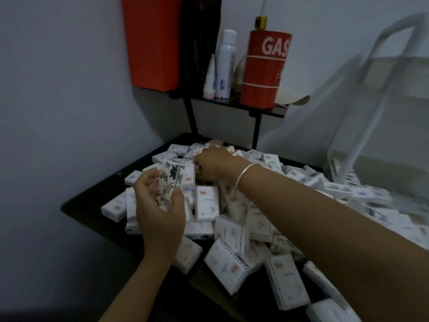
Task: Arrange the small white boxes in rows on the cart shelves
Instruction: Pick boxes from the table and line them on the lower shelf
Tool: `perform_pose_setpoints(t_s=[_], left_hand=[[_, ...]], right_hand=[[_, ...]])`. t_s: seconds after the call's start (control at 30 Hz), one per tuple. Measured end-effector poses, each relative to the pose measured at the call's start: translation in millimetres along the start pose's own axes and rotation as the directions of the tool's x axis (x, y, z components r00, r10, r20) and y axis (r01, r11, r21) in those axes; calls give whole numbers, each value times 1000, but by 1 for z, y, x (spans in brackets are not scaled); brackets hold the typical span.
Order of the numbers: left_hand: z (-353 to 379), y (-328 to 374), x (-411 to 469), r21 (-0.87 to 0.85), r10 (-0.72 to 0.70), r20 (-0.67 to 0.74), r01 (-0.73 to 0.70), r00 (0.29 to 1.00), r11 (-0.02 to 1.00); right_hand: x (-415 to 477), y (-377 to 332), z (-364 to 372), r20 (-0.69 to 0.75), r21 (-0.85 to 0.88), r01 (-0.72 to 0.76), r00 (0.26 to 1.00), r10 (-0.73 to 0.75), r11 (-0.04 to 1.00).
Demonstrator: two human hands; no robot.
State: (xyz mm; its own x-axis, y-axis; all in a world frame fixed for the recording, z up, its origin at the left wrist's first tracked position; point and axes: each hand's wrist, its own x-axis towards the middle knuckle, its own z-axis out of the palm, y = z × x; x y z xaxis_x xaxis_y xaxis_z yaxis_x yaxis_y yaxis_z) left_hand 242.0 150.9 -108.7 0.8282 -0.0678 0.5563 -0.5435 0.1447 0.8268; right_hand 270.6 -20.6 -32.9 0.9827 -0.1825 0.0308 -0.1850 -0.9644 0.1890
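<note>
The boxes (206,203) lie in a loose heap on a dark table (92,201), tipped every way, none in rows; their small printed marks are too blurred to read. The left hand (160,210) is raised over the heap's left side, thumb and fingers curled round one box (169,180) held on end, its face showing a dark ink flower print and a barcode-like strip along one edge. The right hand (216,166), with a silver bangle (246,175) on the wrist, reaches to the far middle of the heap, fingers bent down among the boxes; whether they grip one I cannot tell. The white cart (362,126) stands at the right edge of the table, badly blurred, its contents unclear. Behind the heap a black shelf (262,110) carries a red can (264,70) lettered "GAS", a white spray bottle (226,63) and a small tube (210,77) beside it. An orange bin (153,43) hangs on the wall at left.
</note>
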Motion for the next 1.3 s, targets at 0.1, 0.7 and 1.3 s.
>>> perform_pose_setpoints(t_s=[0.1, 0.7, 1.3], left_hand=[[4, -3, -3, -15, -34, -2, 34, 999, 999], [16, 23, -2, 25, 149, 126, -153, 981, 988], [227, 158, -67, -213, -69, 778, 365, 624, 906]], right_hand=[[10, 1, 5, 33, 103, -25, 999, 21, 994], [-73, 53, -58, -146, 657, -78, 963, 228, 750], [-339, 214, -55, -179, 815, -234, 768, 615, 530]])
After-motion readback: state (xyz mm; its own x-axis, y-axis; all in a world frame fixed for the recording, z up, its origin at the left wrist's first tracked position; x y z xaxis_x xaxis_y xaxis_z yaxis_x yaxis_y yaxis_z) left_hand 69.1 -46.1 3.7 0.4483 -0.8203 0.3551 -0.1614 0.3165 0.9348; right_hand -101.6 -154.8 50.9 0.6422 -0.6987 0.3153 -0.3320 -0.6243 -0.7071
